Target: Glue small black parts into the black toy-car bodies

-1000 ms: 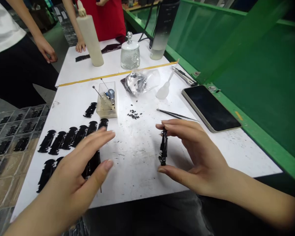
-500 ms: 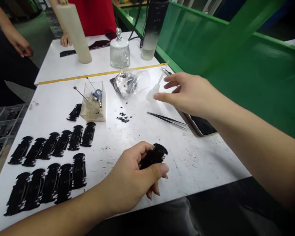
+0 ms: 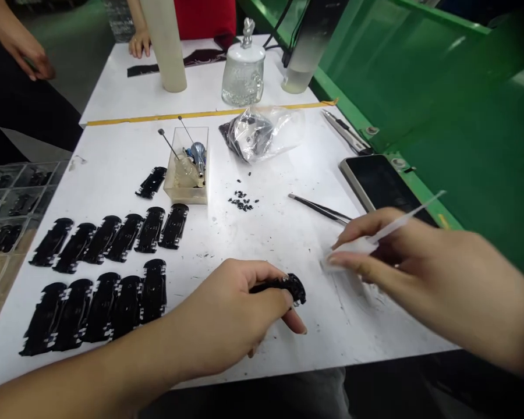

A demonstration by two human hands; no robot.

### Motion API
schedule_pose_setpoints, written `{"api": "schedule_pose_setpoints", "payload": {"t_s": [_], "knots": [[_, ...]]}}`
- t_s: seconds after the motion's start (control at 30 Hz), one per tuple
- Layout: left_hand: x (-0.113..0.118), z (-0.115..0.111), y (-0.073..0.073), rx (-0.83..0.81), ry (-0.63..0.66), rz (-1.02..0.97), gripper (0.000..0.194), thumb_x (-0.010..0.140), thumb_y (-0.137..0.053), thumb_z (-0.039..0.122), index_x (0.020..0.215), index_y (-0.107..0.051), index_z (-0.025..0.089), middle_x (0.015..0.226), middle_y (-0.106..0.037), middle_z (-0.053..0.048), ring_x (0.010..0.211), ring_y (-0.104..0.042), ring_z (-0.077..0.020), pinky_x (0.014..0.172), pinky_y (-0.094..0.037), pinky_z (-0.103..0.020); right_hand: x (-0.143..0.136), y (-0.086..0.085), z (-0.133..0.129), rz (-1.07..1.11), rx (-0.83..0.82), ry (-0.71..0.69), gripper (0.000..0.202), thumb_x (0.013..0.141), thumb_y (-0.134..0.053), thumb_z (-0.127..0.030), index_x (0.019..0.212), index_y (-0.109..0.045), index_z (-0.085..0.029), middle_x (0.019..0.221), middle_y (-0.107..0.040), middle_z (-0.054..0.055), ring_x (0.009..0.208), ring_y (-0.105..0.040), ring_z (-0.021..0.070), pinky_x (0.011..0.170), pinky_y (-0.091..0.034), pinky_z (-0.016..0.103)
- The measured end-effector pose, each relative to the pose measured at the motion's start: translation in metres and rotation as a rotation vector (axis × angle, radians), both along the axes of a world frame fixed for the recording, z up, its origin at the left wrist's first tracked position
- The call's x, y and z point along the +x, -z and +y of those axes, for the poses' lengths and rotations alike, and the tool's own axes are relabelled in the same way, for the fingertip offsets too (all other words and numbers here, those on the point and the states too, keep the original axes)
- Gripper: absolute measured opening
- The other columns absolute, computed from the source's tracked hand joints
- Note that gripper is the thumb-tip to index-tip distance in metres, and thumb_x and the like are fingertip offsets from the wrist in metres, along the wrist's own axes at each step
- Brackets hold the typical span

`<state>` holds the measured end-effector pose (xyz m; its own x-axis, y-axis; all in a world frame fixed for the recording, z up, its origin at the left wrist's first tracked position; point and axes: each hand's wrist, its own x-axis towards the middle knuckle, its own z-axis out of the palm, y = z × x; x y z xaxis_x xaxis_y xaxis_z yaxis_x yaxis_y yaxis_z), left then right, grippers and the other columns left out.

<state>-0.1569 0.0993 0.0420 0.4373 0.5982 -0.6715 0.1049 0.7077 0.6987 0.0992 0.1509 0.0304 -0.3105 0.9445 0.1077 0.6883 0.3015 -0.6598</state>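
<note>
My left hand is closed around a black plastic car-chassis-like part, holding it just over the front of the table; my fingers cover much of it. In my right hand is a small white squeeze bottle with a long thin nozzle pointing up and to the right. Black tweezers lie on the table just beyond the right hand. Tiny black pieces are scattered at mid-table. Two rows of similar black parts lie at the left, with a single one behind them.
A clear box holds tools. Behind are a plastic bag, a lidded glass jar and a pale cylinder. A phone and utility knife lie by the green partition. Other people's hands are at the far left.
My right hand has taken hold of the squeeze bottle, lifted it from the table and brought it nearer. The black part in my left hand has turned more edge-on. The view has shifted.
</note>
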Motion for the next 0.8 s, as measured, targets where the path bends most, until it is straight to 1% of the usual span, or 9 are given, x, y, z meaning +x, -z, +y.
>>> {"api": "schedule_pose_setpoints", "payload": {"t_s": [0.07, 0.13, 0.27, 0.37, 0.5, 0.57, 0.63, 0.7, 0.8], "knots": [[-0.001, 0.005, -0.002, 0.018, -0.004, -0.019, 0.022, 0.095, -0.062, 0.036, 0.090, -0.070, 0.016, 0.086, -0.073, -0.004, 0.046, -0.041, -0.0044, 0.044, -0.029, -0.021, 0.005, 0.011, -0.008, -0.094, 0.001, -0.130, 0.043, 0.084, -0.075, -0.068, 0.091, -0.071, -0.025, 0.060, -0.063, 0.002, 0.041, -0.051, 0.0165, 0.036, -0.031, 0.031], [-0.001, 0.008, -0.004, 0.030, -0.009, -0.033, 0.025, 0.095, -0.063, 0.038, 0.090, -0.072, 0.016, 0.085, -0.072, -0.004, 0.047, -0.040, -0.0048, 0.045, -0.029, -0.021, 0.008, 0.014, -0.011, -0.129, -0.122, -0.188, 0.040, 0.090, -0.069, -0.065, 0.093, -0.071, -0.025, 0.079, -0.071, 0.005, 0.049, -0.058, 0.0173, 0.039, -0.042, 0.031], [-0.002, 0.010, -0.008, -0.022, -0.016, 0.008, 0.027, 0.094, -0.065, 0.041, 0.091, -0.076, 0.017, 0.074, -0.068, -0.003, 0.045, -0.033, -0.0065, 0.044, -0.025, -0.024, 0.011, 0.007, -0.011, 0.168, -0.480, -0.131, 0.029, 0.099, -0.062, -0.052, 0.104, -0.064, -0.023, 0.081, -0.071, 0.004, 0.059, -0.067, 0.0172, 0.054, -0.059, 0.031], [-0.001, 0.010, -0.010, -0.052, 0.014, 0.046, 0.027, 0.094, -0.065, 0.042, 0.092, -0.078, 0.019, 0.060, -0.056, 0.002, 0.046, -0.030, -0.0081, 0.045, -0.022, -0.025, 0.009, 0.007, -0.010, 0.324, -0.476, -0.063, 0.034, 0.096, -0.067, -0.054, 0.090, -0.064, -0.021, 0.061, -0.061, 0.000, 0.048, -0.055, 0.0121, 0.049, -0.049, 0.026], [-0.001, 0.011, -0.011, -0.087, 0.036, 0.111, 0.027, 0.093, -0.066, 0.042, 0.090, -0.078, 0.019, 0.050, -0.037, 0.007, 0.045, -0.024, -0.0083, 0.044, -0.017, -0.024, 0.001, 0.019, -0.007, 0.527, -0.373, 0.197, 0.056, 0.076, -0.080, -0.071, 0.069, -0.059, -0.020, 0.053, -0.043, -0.002, 0.046, -0.039, 0.0093, 0.040, -0.028, 0.024], [-0.002, 0.012, -0.011, -0.100, 0.027, 0.114, 0.025, 0.091, -0.068, 0.042, 0.090, -0.079, 0.019, 0.051, -0.041, 0.006, 0.044, -0.024, -0.0081, 0.042, -0.016, -0.024, -0.005, 0.022, -0.006, 0.753, -0.400, 0.225, 0.061, 0.072, -0.081, -0.074, 0.063, -0.052, -0.021, 0.053, -0.036, -0.003, 0.046, -0.035, 0.0100, 0.040, -0.029, 0.026], [-0.003, 0.012, -0.010, -0.108, 0.018, 0.108, 0.023, 0.089, -0.069, 0.040, 0.090, -0.081, 0.020, 0.055, -0.050, 0.004, 0.043, -0.025, -0.0077, 0.041, -0.016, -0.024, -0.009, 0.021, -0.007, 0.906, -0.436, 0.202, 0.059, 0.077, -0.077, -0.070, 0.059, -0.049, -0.021, 0.052, -0.032, -0.002, 0.045, -0.034, 0.0111, 0.041, -0.033, 0.029], [-0.002, 0.012, -0.009, -0.117, 0.018, 0.123, 0.023, 0.088, -0.069, 0.040, 0.087, -0.081, 0.020, 0.058, -0.057, 0.002, 0.042, -0.024, -0.0070, 0.040, -0.014, -0.024, -0.011, 0.019, -0.009, 0.942, -0.462, 0.184, 0.055, 0.081, -0.074, -0.063, 0.056, -0.048, -0.021, 0.051, -0.033, -0.001, 0.044, -0.036, 0.0118, 0.042, -0.036, 0.031], [0.000, 0.009, -0.008, -0.089, 0.010, 0.153, 0.022, 0.085, -0.071, 0.039, 0.082, -0.082, 0.020, 0.062, -0.063, 0.001, 0.042, -0.024, -0.0069, 0.039, -0.013, -0.024, -0.012, 0.017, -0.016, 0.898, -0.466, 0.200, 0.054, 0.078, -0.076, -0.064, 0.056, -0.052, -0.021, 0.051, -0.036, 0.000, 0.046, -0.042, 0.0137, 0.046, -0.038, 0.033]]}}
